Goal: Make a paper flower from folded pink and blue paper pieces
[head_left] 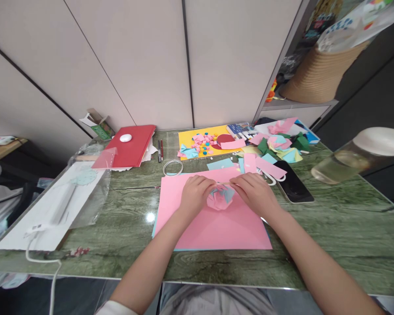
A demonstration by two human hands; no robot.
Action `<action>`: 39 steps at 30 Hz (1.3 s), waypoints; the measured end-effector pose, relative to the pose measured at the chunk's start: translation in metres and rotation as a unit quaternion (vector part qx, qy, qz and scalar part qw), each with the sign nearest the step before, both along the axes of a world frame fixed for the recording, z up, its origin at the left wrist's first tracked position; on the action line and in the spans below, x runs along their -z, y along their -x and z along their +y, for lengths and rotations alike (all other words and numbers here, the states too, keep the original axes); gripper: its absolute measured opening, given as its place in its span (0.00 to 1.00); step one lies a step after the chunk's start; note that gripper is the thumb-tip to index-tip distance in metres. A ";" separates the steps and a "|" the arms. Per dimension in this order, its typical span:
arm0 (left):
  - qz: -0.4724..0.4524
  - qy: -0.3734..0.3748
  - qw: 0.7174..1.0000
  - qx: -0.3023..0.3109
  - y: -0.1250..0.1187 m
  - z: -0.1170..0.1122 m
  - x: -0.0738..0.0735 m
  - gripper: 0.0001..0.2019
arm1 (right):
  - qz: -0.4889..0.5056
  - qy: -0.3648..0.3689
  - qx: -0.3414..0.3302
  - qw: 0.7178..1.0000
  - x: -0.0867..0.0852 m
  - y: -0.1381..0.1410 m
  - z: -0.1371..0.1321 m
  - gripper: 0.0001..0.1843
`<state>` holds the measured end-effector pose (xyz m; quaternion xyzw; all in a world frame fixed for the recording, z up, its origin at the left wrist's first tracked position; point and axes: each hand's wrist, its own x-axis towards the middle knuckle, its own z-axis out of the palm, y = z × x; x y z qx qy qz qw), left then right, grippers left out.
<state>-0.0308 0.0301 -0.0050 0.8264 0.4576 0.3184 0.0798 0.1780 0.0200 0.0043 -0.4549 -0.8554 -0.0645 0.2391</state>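
A small folded paper piece in pink and light blue (220,199) rests on a large pink sheet (216,223) in the middle of the green table (128,210). My left hand (195,194) pinches its left side with curled fingers. My right hand (254,190) grips its right side, fingers closed. A thin strip or stick seems to run between the two hands above the piece, though I cannot make it out clearly. Part of the folded piece is hidden under my fingers.
A black phone (293,186) and white scissors handles (276,177) lie right of my hands. Coloured paper scraps (282,144) and a yellow sheet (200,144) sit behind, with a tape roll (172,166), pens (160,151), a red folder (133,146), a plastic sleeve (65,201) at left, a glass jar (357,155) at right.
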 end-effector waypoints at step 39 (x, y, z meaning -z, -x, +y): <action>-0.150 0.123 0.981 -0.011 -0.003 -0.002 -0.004 0.02 | 0.011 -0.105 -0.022 0.994 0.004 0.001 -0.001 0.06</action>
